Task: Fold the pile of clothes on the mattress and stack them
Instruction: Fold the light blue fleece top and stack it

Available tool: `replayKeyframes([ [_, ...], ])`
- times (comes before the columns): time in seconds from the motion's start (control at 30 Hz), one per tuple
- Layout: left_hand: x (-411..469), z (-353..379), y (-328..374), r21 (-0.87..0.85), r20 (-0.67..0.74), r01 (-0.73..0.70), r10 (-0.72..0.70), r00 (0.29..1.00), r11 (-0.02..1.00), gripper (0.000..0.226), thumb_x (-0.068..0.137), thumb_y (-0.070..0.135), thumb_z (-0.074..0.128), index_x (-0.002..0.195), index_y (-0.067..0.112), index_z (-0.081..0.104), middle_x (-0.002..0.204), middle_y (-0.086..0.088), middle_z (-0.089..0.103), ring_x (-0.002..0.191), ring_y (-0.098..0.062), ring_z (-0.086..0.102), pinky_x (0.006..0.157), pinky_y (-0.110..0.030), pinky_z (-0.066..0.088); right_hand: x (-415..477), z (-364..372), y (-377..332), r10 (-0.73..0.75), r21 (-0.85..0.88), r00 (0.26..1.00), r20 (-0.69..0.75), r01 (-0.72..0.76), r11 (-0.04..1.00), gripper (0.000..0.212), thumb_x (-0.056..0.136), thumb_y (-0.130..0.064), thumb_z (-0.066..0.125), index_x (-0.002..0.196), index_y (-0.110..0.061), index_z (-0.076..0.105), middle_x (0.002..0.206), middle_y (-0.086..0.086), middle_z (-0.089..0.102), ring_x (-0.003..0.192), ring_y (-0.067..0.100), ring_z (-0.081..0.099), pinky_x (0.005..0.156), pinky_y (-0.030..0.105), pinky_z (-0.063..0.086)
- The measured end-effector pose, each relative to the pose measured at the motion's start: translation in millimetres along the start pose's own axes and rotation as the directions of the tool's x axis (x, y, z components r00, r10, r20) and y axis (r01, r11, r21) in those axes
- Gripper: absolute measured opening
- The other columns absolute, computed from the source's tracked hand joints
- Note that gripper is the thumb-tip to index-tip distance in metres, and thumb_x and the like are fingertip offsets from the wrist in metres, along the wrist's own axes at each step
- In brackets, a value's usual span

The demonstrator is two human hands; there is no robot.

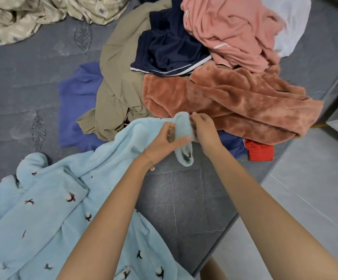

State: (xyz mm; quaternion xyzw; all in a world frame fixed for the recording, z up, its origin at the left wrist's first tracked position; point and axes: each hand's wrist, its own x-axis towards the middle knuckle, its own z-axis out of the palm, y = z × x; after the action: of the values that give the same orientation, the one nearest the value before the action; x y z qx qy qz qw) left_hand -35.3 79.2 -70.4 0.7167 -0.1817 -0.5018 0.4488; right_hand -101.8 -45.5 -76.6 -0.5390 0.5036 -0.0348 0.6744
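While you lean over the grey quilted mattress [184, 209], both hands meet on one sleeve [183, 138] of the light blue fleece garment [49, 199]. Your left hand [165, 138] grips that sleeve with the thumb laid across it, and your right hand [204, 128] pinches its upper fold from the other side, fingers curled onto the fabric. The cuff hangs just below your hands, and the body of the garment sprawls down to your left, dotted with small dark bird-like motifs. Right behind your hands lies the pile: a rust fleece piece [234, 104] nearest you, navy shorts [170, 47] with white trim above it, and a pink garment [234, 27] on top of those. Its white marks are too blurred to read as lettering. A khaki garment [119, 83] spills down the pile's left side over a periwinkle blue piece [79, 102], and a red item [260, 150] peeks out at the mattress edge on the right. A thin bracelet [152, 164] circles your left wrist. Up in the far left corner, a beige patterned cloth [42, 13] lies crumpled, well apart from the pile.
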Motion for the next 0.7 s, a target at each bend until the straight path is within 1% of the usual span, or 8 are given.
replayKeyframes([
  [0.1, -10.9, -13.8, -8.5, -0.076, -0.141, -0.026, 0.015, 0.990, 0.997, 0.030, 0.086, 0.019, 0.069, 0.110, 0.020, 0.051, 0.104, -0.002, 0.063, 0.099, -0.015, 0.062, 0.083, -0.029, 0.053, -13.1, 19.8, -3.7, 0.052, 0.052, 0.971, 0.234, -0.066, 0.996, 0.005, 0.099, -0.011, 0.040, 0.102, -0.013, 0.044, 0.098, 0.012, 0.066, 0.084, 0.023, 0.066, 0.070, 0.033, 0.056],
  [0.17, -22.5, -34.2, -17.8, -0.143, -0.298, -0.035, -0.009, 0.954, 0.989, 0.017, 0.090, 0.020, 0.062, 0.104, 0.024, 0.054, 0.099, -0.005, 0.065, 0.093, -0.022, 0.063, 0.081, -0.039, 0.052, -21.5, 34.1, 0.6, -0.078, -0.106, 0.963, 0.256, 0.109, 0.988, 0.017, 0.094, 0.000, 0.043, 0.105, -0.012, 0.042, 0.084, 0.009, 0.067, 0.071, 0.012, 0.061, 0.066, 0.019, 0.049],
  [0.2, -29.0, -45.9, -22.7, -0.170, -0.362, -0.038, -0.027, 0.932, 0.985, 0.018, 0.088, 0.026, 0.060, 0.105, 0.027, 0.054, 0.102, -0.004, 0.064, 0.095, -0.020, 0.063, 0.083, -0.039, 0.052, -23.3, 40.7, 3.8, -0.184, -0.228, 0.958, 0.221, 0.234, 0.945, 0.020, 0.091, 0.000, 0.045, 0.106, -0.013, 0.044, 0.082, 0.008, 0.066, 0.071, 0.010, 0.057, 0.063, 0.014, 0.044],
  [0.27, -45.4, -69.4, -32.4, -0.204, -0.464, -0.069, -0.035, 0.885, 0.976, 0.021, 0.083, 0.029, 0.058, 0.103, 0.029, 0.051, 0.103, 0.005, 0.060, 0.093, -0.001, 0.060, 0.081, -0.026, 0.050, -23.0, 53.5, 10.0, -0.381, -0.427, 0.912, 0.153, 0.408, 0.807, 0.023, 0.090, -0.003, 0.048, 0.112, -0.012, 0.051, 0.088, 0.007, 0.062, 0.085, 0.019, 0.054, 0.071, 0.022, 0.040],
  [0.37, -74.6, -106.2, -44.5, -0.134, -0.585, -0.093, -0.003, 0.811, 0.987, 0.024, 0.088, 0.018, 0.062, 0.105, 0.018, 0.046, 0.097, 0.010, 0.052, 0.079, 0.016, 0.054, 0.075, -0.012, 0.045, -20.2, 80.7, 13.4, -0.506, -0.618, 0.813, 0.290, 0.563, 0.550, 0.040, 0.090, -0.013, 0.054, 0.130, -0.012, 0.052, 0.118, 0.009, 0.057, 0.113, 0.029, 0.047, 0.095, 0.036, 0.037],
  [0.47, -110.0, -146.4, -62.2, -0.124, -0.672, -0.082, -0.023, 0.740, 0.989, 0.038, 0.082, 0.030, 0.063, 0.113, 0.010, 0.051, 0.107, 0.006, 0.059, 0.097, 0.002, 0.058, 0.086, -0.016, 0.046, -26.4, 121.7, 15.4, -0.454, -0.639, 0.728, 0.513, 0.677, 0.365, 0.050, 0.091, -0.025, 0.059, 0.138, -0.014, 0.046, 0.133, 0.009, 0.052, 0.126, 0.031, 0.041, 0.105, 0.043, 0.031],
  [0.57, -148.7, -181.4, -83.8, -0.194, -0.737, -0.081, -0.091, 0.670, 0.978, 0.031, 0.091, 0.025, 0.063, 0.117, 0.008, 0.060, 0.113, -0.004, 0.066, 0.104, -0.012, 0.063, 0.090, -0.028, 0.051, -35.3, 169.0, 24.0, -0.314, -0.630, 0.667, 0.676, 0.743, 0.224, 0.058, 0.088, -0.039, 0.063, 0.139, -0.020, 0.044, 0.132, 0.006, 0.053, 0.126, 0.029, 0.042, 0.104, 0.042, 0.029],
  [0.7, -202.9, -224.2, -119.0, -0.248, -0.812, -0.083, -0.160, 0.561, 0.965, 0.026, 0.094, 0.026, 0.059, 0.111, 0.007, 0.064, 0.104, -0.003, 0.069, 0.095, -0.012, 0.065, 0.079, -0.023, 0.054, -53.4, 225.8, 47.0, -0.268, -0.660, 0.660, 0.702, 0.744, 0.105, 0.040, 0.089, -0.033, 0.061, 0.125, -0.017, 0.056, 0.112, 0.009, 0.060, 0.114, 0.032, 0.049, 0.104, 0.044, 0.027],
])
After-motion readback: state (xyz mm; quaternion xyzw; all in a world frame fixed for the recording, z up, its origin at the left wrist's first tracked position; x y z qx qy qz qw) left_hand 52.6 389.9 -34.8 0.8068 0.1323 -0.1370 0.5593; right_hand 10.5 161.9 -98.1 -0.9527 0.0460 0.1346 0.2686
